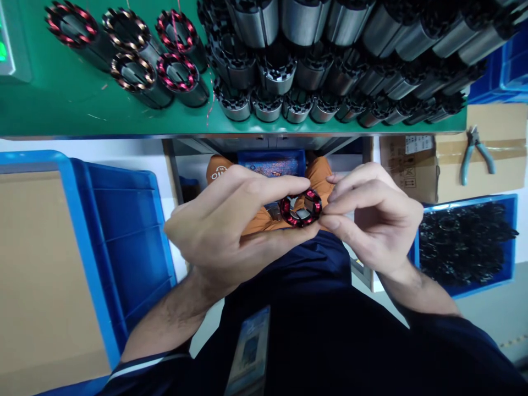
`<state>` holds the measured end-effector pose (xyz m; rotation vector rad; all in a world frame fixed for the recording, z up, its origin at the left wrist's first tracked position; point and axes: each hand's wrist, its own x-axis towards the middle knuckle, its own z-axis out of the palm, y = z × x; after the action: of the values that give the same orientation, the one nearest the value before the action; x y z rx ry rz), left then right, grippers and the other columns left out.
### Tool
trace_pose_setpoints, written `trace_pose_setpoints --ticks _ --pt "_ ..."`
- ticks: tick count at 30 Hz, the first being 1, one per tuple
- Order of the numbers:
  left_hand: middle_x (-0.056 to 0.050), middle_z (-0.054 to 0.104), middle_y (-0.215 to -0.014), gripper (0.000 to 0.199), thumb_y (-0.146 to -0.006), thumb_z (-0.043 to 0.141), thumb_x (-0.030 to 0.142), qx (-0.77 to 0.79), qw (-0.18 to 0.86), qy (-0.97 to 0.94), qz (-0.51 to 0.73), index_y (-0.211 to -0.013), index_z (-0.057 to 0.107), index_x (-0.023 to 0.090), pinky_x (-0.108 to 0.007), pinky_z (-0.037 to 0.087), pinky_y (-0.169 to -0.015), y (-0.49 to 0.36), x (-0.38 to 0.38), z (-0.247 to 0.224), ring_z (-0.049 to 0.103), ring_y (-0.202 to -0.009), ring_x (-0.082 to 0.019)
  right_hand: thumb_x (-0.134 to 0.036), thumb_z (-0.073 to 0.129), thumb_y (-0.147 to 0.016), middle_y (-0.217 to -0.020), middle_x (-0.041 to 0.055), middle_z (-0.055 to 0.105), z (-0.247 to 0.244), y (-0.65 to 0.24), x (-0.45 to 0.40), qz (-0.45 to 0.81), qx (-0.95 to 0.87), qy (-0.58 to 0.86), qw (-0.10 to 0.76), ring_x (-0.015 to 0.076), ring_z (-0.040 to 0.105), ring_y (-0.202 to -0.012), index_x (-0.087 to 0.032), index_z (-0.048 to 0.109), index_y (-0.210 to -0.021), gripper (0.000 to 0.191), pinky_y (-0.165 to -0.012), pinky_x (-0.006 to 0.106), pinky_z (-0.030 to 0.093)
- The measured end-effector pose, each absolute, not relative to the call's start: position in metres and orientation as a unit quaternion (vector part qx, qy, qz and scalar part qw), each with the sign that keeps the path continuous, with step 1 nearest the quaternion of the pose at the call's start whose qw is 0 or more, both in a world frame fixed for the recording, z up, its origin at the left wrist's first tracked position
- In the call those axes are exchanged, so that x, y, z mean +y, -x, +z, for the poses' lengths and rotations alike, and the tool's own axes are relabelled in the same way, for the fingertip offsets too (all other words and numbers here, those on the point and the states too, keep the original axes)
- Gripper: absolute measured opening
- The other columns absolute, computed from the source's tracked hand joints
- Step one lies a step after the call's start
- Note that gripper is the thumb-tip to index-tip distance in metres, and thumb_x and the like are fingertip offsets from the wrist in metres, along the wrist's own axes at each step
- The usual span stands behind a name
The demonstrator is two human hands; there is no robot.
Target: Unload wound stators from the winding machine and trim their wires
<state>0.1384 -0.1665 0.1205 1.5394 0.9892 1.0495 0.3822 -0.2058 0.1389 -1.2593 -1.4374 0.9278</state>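
Observation:
A motor stator (301, 223) wound with red wire is held up over my lap, its ring end facing me. My left hand (231, 220) grips it between the index finger above and the thumb below. At its right edge, the thumb and index finger of my right hand (371, 214) are pinched together, touching the rim. Whatever lies between those right fingertips is too small to make out. On the green bench ahead stand several wound stators (177, 71) with red or copper coils, and rows of stators without visible wire (297, 104) fill the right side.
A blue crate (124, 242) with cardboard stands at the left. At the right, pliers (474, 154) lie on a cardboard box (445, 181), above a blue bin (416, 242) of black parts. Under the green bench (124, 124) sits another blue bin (272, 155).

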Motion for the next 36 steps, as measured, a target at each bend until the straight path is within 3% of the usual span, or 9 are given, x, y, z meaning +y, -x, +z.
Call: trace_pose_setpoints --ticks 3,7,10,14,21,25,29,33,36 --pt "-0.001 0.088 -0.129 0.046 -0.099 0.102 0.058 0.39 0.389 -0.691 0.467 -0.138 0.087 0.04 -0.054 0.066 -0.101 -0.145 -0.165 0.125 0.081 -0.114 -0.032 -0.047 0.107 -0.09 -0.094 0.0075 0.076 0.143 -0.388 -0.199 0.357 -0.617 0.502 0.49 0.0336 0.073 -0.099 -0.037 0.095 -0.102 0.02 -0.109 0.064 0.068" --pt "-0.005 0.079 -0.128 0.039 -0.105 0.099 0.041 0.356 0.351 -0.721 0.48 -0.134 0.075 0.033 -0.049 0.066 -0.106 -0.157 -0.16 0.131 0.075 -0.124 -0.028 -0.056 0.104 -0.093 -0.091 0.0076 0.077 0.145 -0.386 -0.194 0.343 -0.599 0.528 0.496 0.0325 0.075 -0.098 -0.035 0.092 -0.095 0.024 -0.109 0.062 0.07" --pt "-0.006 0.072 -0.126 0.036 -0.11 0.091 0.04 0.35 0.32 -0.74 0.477 -0.135 0.066 0.032 -0.048 0.066 -0.109 -0.162 -0.159 0.13 0.071 -0.125 -0.027 -0.062 0.101 -0.095 -0.095 0.0072 0.08 0.138 -0.374 -0.198 0.41 -0.524 0.548 0.506 0.0285 0.077 -0.095 -0.033 0.092 -0.101 0.031 -0.099 0.053 0.074" --pt "-0.009 0.073 -0.129 0.042 -0.103 0.1 0.042 0.375 0.316 -0.719 0.493 -0.13 0.07 0.031 -0.045 0.067 -0.105 -0.164 -0.162 0.124 0.073 -0.124 -0.029 -0.055 0.104 -0.096 -0.11 0.0045 0.087 0.121 -0.355 -0.208 0.519 -0.437 0.519 0.52 0.0224 0.081 -0.096 -0.036 0.095 -0.123 0.035 -0.093 0.043 0.074" --pt "-0.009 0.076 -0.128 0.034 -0.103 0.099 0.054 0.416 0.36 -0.721 0.422 -0.119 0.079 0.032 -0.05 0.067 -0.11 -0.164 -0.16 0.116 0.075 -0.126 -0.031 -0.055 0.103 -0.098 -0.109 0.0022 0.088 0.108 -0.342 -0.212 0.533 -0.375 0.487 0.581 0.0181 0.082 -0.097 -0.037 0.097 -0.113 0.024 -0.091 0.035 0.073" --pt "-0.009 0.075 -0.122 0.02 -0.108 0.09 0.05 0.401 0.33 -0.75 0.41 -0.121 0.081 0.037 -0.047 0.068 -0.098 -0.164 -0.162 0.114 0.073 -0.117 -0.03 -0.059 0.098 -0.102 -0.101 0.0023 0.081 0.115 -0.351 -0.208 0.516 -0.419 0.508 0.547 0.0176 0.075 -0.09 -0.031 0.092 -0.11 0.029 -0.083 0.034 0.07" --pt "-0.007 0.069 -0.116 0.023 -0.104 0.09 0.032 0.379 0.252 -0.771 0.445 -0.125 0.084 0.039 -0.04 0.063 -0.081 -0.16 -0.168 0.123 0.069 -0.101 -0.026 -0.059 0.097 -0.102 -0.109 0.0061 0.078 0.131 -0.37 -0.197 0.471 -0.535 0.503 0.488 0.0236 0.076 -0.101 -0.031 0.09 -0.104 0.029 -0.093 0.045 0.073" --pt "-0.008 0.075 -0.114 0.018 -0.101 0.096 0.035 0.356 0.437 -0.709 0.424 -0.115 0.085 0.031 -0.041 0.067 -0.093 -0.155 -0.161 0.136 0.075 -0.105 -0.027 -0.038 0.098 -0.102 -0.138 0.009 0.082 0.163 -0.393 -0.184 0.376 -0.687 0.475 0.402 0.0335 0.079 -0.133 -0.035 0.092 -0.108 0.009 -0.116 0.057 0.071" --pt "-0.008 0.077 -0.094 0.037 -0.117 0.073 0.062 0.305 0.648 -0.623 0.316 -0.111 0.082 0.027 -0.039 0.067 -0.077 -0.152 -0.15 0.124 0.077 -0.085 -0.026 -0.022 0.096 -0.101 -0.16 0.0079 0.08 0.18 -0.406 -0.18 0.326 -0.784 0.415 0.325 0.033 0.078 -0.147 -0.033 0.09 -0.116 0.019 -0.127 0.052 0.068"
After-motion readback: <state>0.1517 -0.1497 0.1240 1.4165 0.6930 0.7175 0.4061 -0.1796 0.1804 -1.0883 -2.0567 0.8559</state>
